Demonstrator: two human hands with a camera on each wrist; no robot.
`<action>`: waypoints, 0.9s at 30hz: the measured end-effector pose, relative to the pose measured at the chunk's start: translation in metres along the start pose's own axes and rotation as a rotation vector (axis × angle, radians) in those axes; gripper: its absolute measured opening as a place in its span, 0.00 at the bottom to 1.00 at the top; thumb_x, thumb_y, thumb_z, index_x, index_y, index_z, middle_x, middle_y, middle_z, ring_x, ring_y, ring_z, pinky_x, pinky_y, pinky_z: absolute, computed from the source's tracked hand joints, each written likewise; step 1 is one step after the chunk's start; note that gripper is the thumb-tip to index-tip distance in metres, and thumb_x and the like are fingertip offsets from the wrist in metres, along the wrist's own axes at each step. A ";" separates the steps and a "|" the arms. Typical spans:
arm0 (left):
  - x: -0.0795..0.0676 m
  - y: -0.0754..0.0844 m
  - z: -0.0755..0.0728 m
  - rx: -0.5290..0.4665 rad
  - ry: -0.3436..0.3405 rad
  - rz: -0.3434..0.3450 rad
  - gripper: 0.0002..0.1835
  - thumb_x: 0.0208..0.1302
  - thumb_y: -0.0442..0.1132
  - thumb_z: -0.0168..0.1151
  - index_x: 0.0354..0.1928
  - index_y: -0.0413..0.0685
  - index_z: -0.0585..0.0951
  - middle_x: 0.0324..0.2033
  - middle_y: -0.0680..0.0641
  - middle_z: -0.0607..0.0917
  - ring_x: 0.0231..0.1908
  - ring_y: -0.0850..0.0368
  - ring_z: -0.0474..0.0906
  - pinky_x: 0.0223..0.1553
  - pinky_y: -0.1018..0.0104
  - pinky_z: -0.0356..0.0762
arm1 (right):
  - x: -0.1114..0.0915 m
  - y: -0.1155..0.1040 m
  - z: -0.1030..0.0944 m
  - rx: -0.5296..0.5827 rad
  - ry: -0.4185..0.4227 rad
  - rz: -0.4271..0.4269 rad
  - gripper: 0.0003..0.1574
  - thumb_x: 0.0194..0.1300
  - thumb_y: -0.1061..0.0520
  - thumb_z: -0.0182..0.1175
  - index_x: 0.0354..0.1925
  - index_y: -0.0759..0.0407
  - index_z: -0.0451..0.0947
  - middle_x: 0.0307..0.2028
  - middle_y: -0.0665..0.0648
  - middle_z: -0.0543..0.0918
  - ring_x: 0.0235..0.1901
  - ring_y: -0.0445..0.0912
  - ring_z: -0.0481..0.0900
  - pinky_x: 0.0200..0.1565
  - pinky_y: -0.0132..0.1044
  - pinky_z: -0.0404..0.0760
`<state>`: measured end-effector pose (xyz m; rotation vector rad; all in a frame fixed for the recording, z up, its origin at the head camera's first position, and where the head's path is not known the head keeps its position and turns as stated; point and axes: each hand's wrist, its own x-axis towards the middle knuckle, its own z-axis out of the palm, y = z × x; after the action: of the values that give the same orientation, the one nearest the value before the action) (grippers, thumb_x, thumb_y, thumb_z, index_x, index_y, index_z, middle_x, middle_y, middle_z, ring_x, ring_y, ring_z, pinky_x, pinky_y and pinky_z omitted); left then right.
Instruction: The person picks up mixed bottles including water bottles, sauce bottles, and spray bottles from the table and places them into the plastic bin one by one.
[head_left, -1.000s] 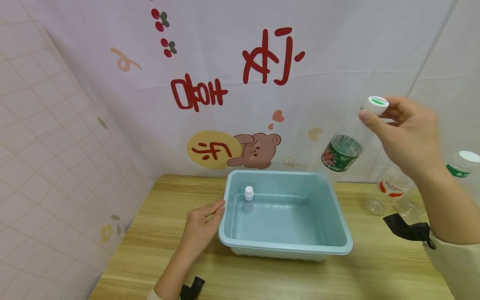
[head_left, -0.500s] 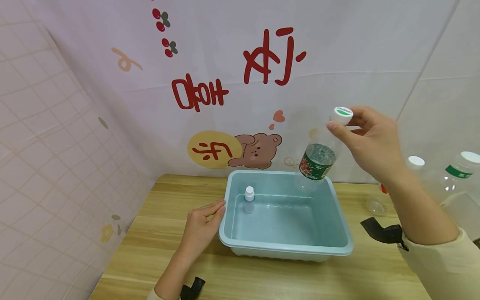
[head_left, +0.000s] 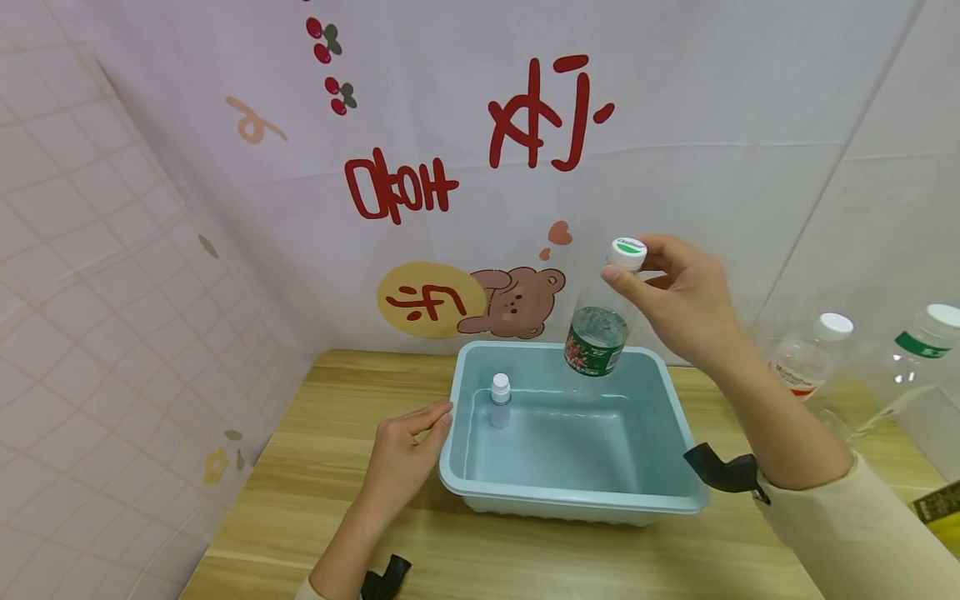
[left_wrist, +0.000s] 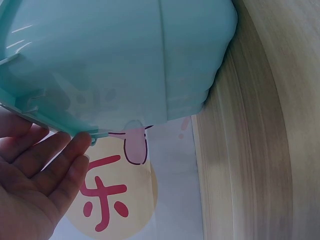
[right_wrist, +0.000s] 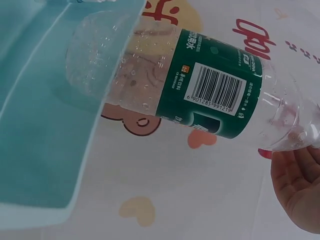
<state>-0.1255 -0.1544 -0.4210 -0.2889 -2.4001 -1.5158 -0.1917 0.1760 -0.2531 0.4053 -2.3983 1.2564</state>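
Note:
My right hand (head_left: 682,300) pinches the white cap of a clear plastic bottle (head_left: 596,342) with a green label. The bottle hangs tilted, its base dipping inside the far rim of a light-blue plastic basin (head_left: 570,497). In the right wrist view, the label's barcode faces the camera and the bottle's base (right_wrist: 90,55) is over the basin. My left hand (head_left: 408,446) holds the basin's left rim between thumb and fingers; in the left wrist view the fingertips (left_wrist: 82,142) lie at the rim's underside. A small white-capped bottle (head_left: 500,400) stands upright inside the basin, at its left.
On the wooden table (head_left: 315,467), a clear bottle with a red-and-white label (head_left: 806,362) and a larger one with a green band (head_left: 918,350) stand at the right. A yellow-and-dark item (head_left: 941,508) shows at the right edge. A printed cloth (head_left: 675,125) hangs behind the table.
My right hand has carried the green-labelled bottle leftward and down, from beside the basin's right end to over its far part. The left hand stays on the rim.

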 end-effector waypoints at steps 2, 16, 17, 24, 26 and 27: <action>0.000 0.000 0.000 0.002 0.000 0.001 0.14 0.72 0.35 0.68 0.56 0.42 0.88 0.56 0.43 0.88 0.59 0.47 0.84 0.56 0.51 0.83 | 0.000 0.001 0.005 0.006 -0.022 -0.005 0.27 0.71 0.48 0.70 0.62 0.59 0.81 0.50 0.59 0.87 0.39 0.43 0.85 0.39 0.26 0.81; 0.001 0.000 -0.001 0.002 -0.008 -0.009 0.15 0.72 0.35 0.68 0.57 0.42 0.88 0.57 0.43 0.87 0.60 0.47 0.83 0.57 0.51 0.83 | 0.004 0.010 0.036 0.037 -0.131 -0.014 0.26 0.71 0.48 0.71 0.59 0.62 0.82 0.53 0.58 0.83 0.52 0.50 0.81 0.46 0.32 0.81; 0.001 0.000 -0.001 0.004 -0.007 -0.009 0.15 0.72 0.35 0.68 0.57 0.42 0.88 0.56 0.43 0.87 0.60 0.47 0.83 0.57 0.51 0.83 | 0.004 0.011 0.038 0.039 -0.136 -0.015 0.26 0.71 0.48 0.71 0.59 0.62 0.82 0.52 0.58 0.84 0.52 0.50 0.81 0.46 0.32 0.81; 0.000 0.001 -0.002 0.006 -0.010 -0.016 0.15 0.72 0.35 0.68 0.57 0.42 0.88 0.57 0.43 0.87 0.60 0.47 0.83 0.57 0.51 0.83 | 0.006 0.020 0.052 0.060 -0.220 0.026 0.25 0.70 0.48 0.72 0.57 0.61 0.81 0.49 0.58 0.87 0.50 0.52 0.84 0.50 0.46 0.85; 0.000 0.002 -0.002 0.005 -0.011 -0.015 0.15 0.72 0.35 0.68 0.57 0.42 0.88 0.57 0.43 0.87 0.60 0.47 0.83 0.57 0.51 0.83 | 0.005 0.023 0.056 0.061 -0.246 0.055 0.25 0.69 0.47 0.72 0.56 0.60 0.81 0.49 0.57 0.87 0.50 0.53 0.84 0.49 0.49 0.86; 0.000 0.002 -0.002 0.003 -0.012 -0.012 0.15 0.72 0.36 0.68 0.57 0.42 0.88 0.57 0.43 0.87 0.60 0.47 0.83 0.57 0.51 0.83 | 0.004 0.024 0.058 0.056 -0.257 0.067 0.25 0.69 0.47 0.72 0.56 0.59 0.81 0.49 0.57 0.87 0.50 0.54 0.84 0.48 0.50 0.86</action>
<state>-0.1250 -0.1558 -0.4183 -0.2848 -2.4170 -1.5202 -0.2181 0.1410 -0.2976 0.5364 -2.6133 1.3770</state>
